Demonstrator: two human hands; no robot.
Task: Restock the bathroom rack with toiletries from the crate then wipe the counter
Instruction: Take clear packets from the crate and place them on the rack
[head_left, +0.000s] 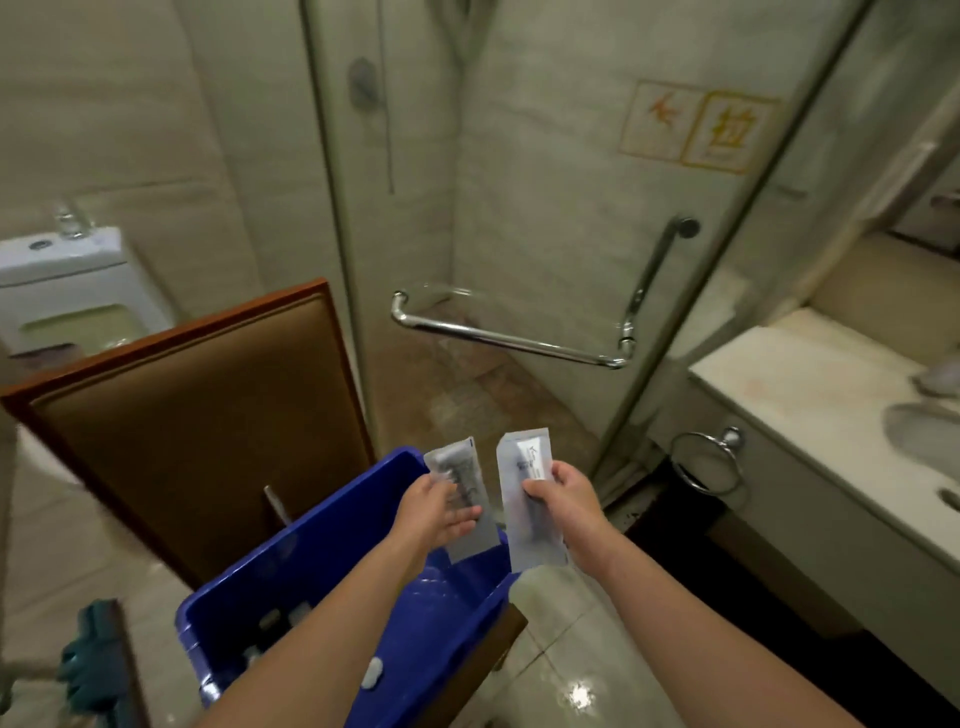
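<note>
Plainly, the restocking is only getting under way. The glass shower door (545, 234) is filling the far side, its chrome handle bar (509, 340) jutting toward the person. To the right the pale vanity surface (810, 384) is running along the wall, its long front edge passing near the right forearm. The rack is not showing anywhere in view.

On the left an upholstered chair (197, 415) is standing with its back just behind the blue crate (322, 561), which is sitting below both arms and holding a few small toiletries (371, 673) at its bottom.

Above the crate's far rim the left hand (434, 512) is holding one clear sealed packet (462, 470), its grip closed with the thumb on top. The right hand (569, 493) is pinching a second packet (519, 535), grip closed likewise. The two packets are hanging near each other but apart.

So two items are lifted out and none is being shelved yet. More are waiting in the crate, and the wipe, by my reading, is yet to come. Open room is lying mainly over the tiled floor (571, 649) between crate and surface, with the handle bar and the surface edge bounding it.
</note>
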